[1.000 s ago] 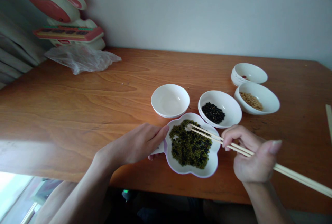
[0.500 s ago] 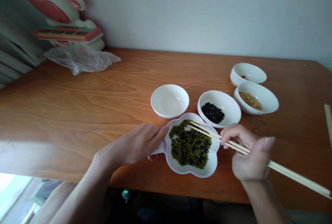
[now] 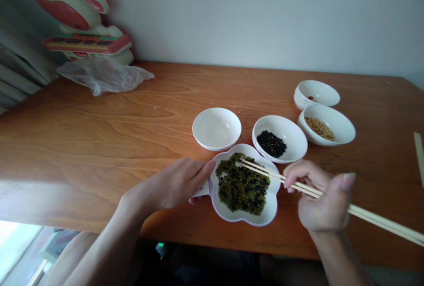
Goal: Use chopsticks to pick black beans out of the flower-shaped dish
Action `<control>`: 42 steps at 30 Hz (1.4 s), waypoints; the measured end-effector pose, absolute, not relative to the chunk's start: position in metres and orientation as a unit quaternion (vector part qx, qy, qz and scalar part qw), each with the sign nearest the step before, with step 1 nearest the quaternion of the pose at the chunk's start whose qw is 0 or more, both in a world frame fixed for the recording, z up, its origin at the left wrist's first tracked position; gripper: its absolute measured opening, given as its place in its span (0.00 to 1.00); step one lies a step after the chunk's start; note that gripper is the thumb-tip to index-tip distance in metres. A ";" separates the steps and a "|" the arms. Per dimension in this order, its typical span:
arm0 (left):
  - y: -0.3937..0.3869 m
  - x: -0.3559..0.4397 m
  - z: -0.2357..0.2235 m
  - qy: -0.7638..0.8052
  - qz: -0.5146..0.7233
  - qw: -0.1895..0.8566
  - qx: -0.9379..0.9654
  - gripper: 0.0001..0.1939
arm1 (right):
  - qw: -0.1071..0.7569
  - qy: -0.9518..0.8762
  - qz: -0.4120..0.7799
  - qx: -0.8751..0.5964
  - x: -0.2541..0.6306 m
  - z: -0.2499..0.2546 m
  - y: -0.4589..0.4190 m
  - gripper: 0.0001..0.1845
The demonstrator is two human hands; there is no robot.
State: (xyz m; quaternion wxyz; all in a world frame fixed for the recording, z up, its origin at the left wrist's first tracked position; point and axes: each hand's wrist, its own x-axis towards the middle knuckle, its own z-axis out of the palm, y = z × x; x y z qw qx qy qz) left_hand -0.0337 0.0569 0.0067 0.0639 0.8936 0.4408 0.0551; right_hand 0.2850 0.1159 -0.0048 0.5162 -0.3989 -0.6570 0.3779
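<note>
My left hand (image 3: 180,183) is closed on the left side of a white, purple-edged, flower-shaped dish (image 3: 272,210), where a short handle with a label sticks out. Small green beans mixed with black ones (image 3: 243,186) cover the dish's bottom. Between the fingers and thumb of my right hand (image 3: 323,204) lies a pair of light wooden chopsticks (image 3: 380,219). Their tips are slightly apart, over the beans at the dish's upper part; whether a bean is between them is too small to tell. Just behind the dish stands a white bowl (image 3: 298,140) holding black beans (image 3: 270,144).
Another white bowl (image 3: 217,129) stands behind the dish's left side. Farther right are a bowl with tan beans (image 3: 319,128) and a bowl with a reddish bit (image 3: 318,94). A plastic bag (image 3: 106,76) and toy keyboard (image 3: 88,44) sit back left. A pale stick (image 3: 419,156) lies far right.
The chopstick tips have shifted slightly down and left over the beans and spread a little wider. My right hand has moved slightly right. My left hand and the dish stay put.
</note>
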 end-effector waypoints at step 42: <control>0.058 -0.034 0.005 0.408 0.078 0.037 0.909 0.20 | 0.641 -0.592 0.233 -0.429 0.330 0.007 0.131 0.41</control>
